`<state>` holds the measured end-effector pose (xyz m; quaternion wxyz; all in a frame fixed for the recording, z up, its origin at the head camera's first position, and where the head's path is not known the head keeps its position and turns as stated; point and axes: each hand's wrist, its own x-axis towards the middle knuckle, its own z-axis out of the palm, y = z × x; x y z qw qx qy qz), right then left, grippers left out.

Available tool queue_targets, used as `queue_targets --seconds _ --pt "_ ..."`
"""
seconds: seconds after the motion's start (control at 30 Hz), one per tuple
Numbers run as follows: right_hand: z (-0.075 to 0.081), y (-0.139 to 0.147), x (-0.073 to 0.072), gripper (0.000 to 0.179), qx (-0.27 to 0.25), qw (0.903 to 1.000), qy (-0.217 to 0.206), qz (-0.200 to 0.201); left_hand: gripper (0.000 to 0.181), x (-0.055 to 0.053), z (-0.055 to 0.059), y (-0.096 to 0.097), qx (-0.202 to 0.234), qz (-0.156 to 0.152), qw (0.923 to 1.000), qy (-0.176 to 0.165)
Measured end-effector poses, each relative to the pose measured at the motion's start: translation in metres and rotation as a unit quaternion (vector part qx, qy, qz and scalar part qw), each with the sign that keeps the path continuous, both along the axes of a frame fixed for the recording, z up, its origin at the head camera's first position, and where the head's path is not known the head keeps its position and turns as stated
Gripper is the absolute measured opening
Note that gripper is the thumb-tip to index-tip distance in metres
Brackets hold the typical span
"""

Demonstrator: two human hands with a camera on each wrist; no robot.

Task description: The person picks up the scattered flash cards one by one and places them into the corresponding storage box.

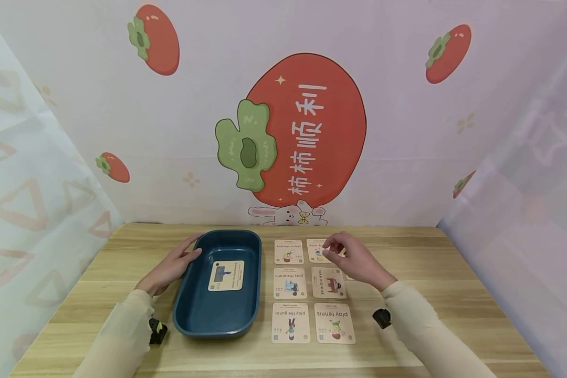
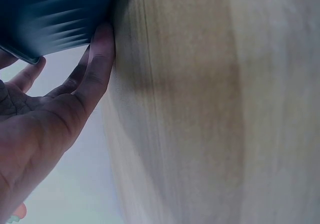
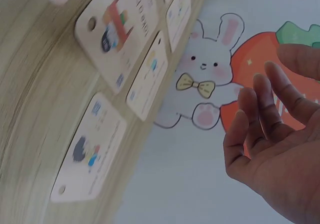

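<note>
My left hand (image 1: 172, 269) rests at the left rim of a deep blue plastic tray (image 1: 217, 332). In the left wrist view, its fingers (image 2: 102, 59) touch the tray's outer wall, down close to the tabletop. One picture card (image 1: 226, 275) lies face up inside the tray. Above the back of the card rows hovers my right hand (image 1: 356, 261), loosely curled and holding nothing. Nearest to it are a "ping-pong" card (image 1: 316, 252), the "take a break" card (image 1: 329, 283) and another card (image 3: 90, 149), mostly hidden by the hand in the head view.
On the wooden table (image 1: 406, 336), more cards lie in rows: "play on the slide" (image 1: 288, 252), "play the piano" (image 1: 290, 283), "play the guitar" (image 1: 290, 323) and "play tennis" (image 1: 335, 323). A printed cloth backdrop (image 1: 397, 157) rises behind the table's far edge.
</note>
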<state>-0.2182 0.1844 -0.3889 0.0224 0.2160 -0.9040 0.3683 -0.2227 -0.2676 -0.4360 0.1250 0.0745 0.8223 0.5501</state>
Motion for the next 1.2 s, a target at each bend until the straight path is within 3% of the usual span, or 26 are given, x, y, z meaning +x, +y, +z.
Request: queue_targets --seconds 0.9,1.2 --pt "0.002 0.093 -0.007 0.018 0.028 0.9962 0.020 -0.080 0.064 -0.001 -0.002 0.000 -0.012 0.001 0.9999 0.001" --pt "-0.014 0.111 -0.017 0.020 0.038 0.9952 0.008 -0.090 0.063 -0.001 -0.002 0.000 -0.025 0.006 0.9997 0.003"
